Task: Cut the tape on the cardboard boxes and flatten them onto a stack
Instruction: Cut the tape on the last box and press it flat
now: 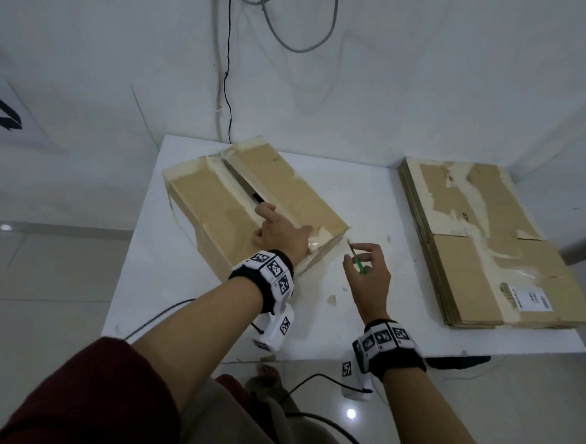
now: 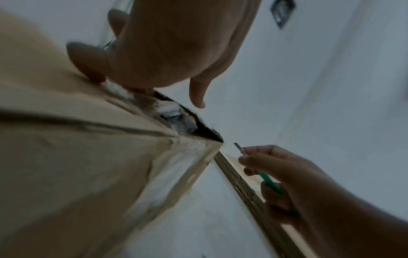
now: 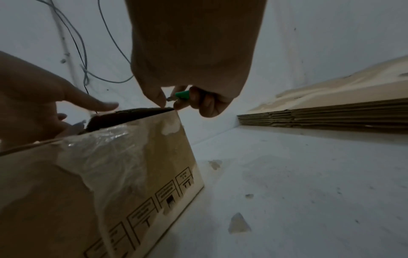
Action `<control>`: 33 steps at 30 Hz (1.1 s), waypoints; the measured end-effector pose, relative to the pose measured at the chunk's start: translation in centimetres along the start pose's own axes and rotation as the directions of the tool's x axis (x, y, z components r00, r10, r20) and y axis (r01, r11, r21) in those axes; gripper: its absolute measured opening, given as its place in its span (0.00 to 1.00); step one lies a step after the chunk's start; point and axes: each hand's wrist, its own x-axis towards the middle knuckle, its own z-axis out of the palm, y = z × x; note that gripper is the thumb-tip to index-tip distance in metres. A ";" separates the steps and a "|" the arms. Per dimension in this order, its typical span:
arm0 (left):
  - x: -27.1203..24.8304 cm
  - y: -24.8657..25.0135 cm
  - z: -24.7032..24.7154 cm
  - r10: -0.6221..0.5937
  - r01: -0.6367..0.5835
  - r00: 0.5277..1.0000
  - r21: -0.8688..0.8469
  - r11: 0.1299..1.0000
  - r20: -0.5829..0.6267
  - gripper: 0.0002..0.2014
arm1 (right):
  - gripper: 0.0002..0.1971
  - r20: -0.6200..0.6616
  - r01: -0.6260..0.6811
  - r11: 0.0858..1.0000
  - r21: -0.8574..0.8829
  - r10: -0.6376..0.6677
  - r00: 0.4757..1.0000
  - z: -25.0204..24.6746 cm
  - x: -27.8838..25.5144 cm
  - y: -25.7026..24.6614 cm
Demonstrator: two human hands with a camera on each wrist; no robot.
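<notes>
A box (image 1: 251,202) is sitting on the white table (image 1: 365,312), toward ten o'clock from the table's middle, turned at an angle so one corner is pointing toward the person. Its top flaps are lying shut, with a dark slit showing along the centre seam and pale tape (image 1: 230,180) running beside it. More clear, crinkled tape is covering the near end face, as the right wrist view is showing.

The left hand (image 1: 279,233) is resting on the box top at its near end, fingers spread and laid flat on the cardboard, index finger reaching toward the slit. In the left wrist view the fingertips seem to be pressing by the torn tape at the edge, though blur is making that hard to confirm.

The right hand (image 1: 367,274) is hovering just off the box's near corner, at about four o'clock from the left hand. Its thumb and fingers are pinching a cutter (image 1: 358,260) with a green handle, the thin blade pointing up toward the corner and sitting just beside it, not clearly touching.

At three o'clock on the table, well apart from the box, a stack (image 1: 489,247) of flattened boxes is lying flat, a white label (image 1: 527,298) on its near end. Cables (image 1: 231,80) are hanging down the wall at twelve o'clock.
</notes>
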 end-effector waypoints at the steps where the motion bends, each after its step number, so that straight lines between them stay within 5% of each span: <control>1: 0.1 0.2 -0.2 -0.019 0.019 0.999 -0.011 1.000 0.026 0.32 | 0.08 0.012 0.018 1.000 0.003 -0.018 1.000 -0.1 0.5 -0.3; 4: 1.1 -0.3 -1.2 0.063 -0.077 0.990 0.108 0.991 0.128 0.31 | 0.07 0.009 0.039 0.999 0.035 -0.040 0.999 -0.2 2.1 -1.0; 6: 2.4 -1.0 -2.8 0.152 -0.216 0.942 0.194 0.957 0.300 0.34 | 0.07 -0.006 0.050 0.997 0.066 -0.049 0.999 -0.4 3.3 -1.6; 9: 4.9 -1.2 -6.5 0.078 -0.378 0.732 0.308 0.873 0.676 0.28 | 0.07 -0.005 0.099 0.993 0.063 -0.099 0.995 0.0 5.0 -2.1; 11: 6.1 -0.4 -8.6 -0.048 -0.449 0.644 0.428 0.785 0.763 0.22 | 0.07 0.008 0.110 0.993 0.051 -0.110 0.994 0.5 5.9 -2.3; 14: 6.9 0.9 -10.0 -0.107 -0.418 0.681 0.505 0.755 0.725 0.36 | 0.07 0.010 0.108 0.994 0.003 -0.109 0.994 1.2 7.1 -1.8; 19: 5.7 0.5 -9.3 0.102 -0.477 0.774 0.469 0.743 0.625 0.48 | 0.05 0.005 0.005 0.996 0.086 -0.005 1.000 2.8 6.2 -0.5; 23: 3.3 0.4 -5.7 0.232 -0.659 0.689 0.461 0.594 0.687 0.49 | 0.05 0.048 -0.048 0.984 0.169 0.040 0.998 3.8 5.9 -1.4; 26: 1.2 0.5 -2.6 0.308 -0.709 0.632 0.369 0.601 0.711 0.50 | 0.04 0.135 -0.075 0.965 0.250 0.042 0.990 3.2 6.7 -2.1; 30: 0.5 -0.4 -0.9 0.350 -0.628 0.661 0.233 0.742 0.664 0.52 | 0.06 0.184 -0.061 0.990 0.126 0.037 0.982 0.5 7.3 -1.4; 33: 0.7 -1.1 -0.7 0.377 -0.615 0.676 0.202 0.763 0.633 0.51 | 0.06 0.356 -0.028 0.999 -0.045 0.043 0.933 -1.7 7.5 -1.1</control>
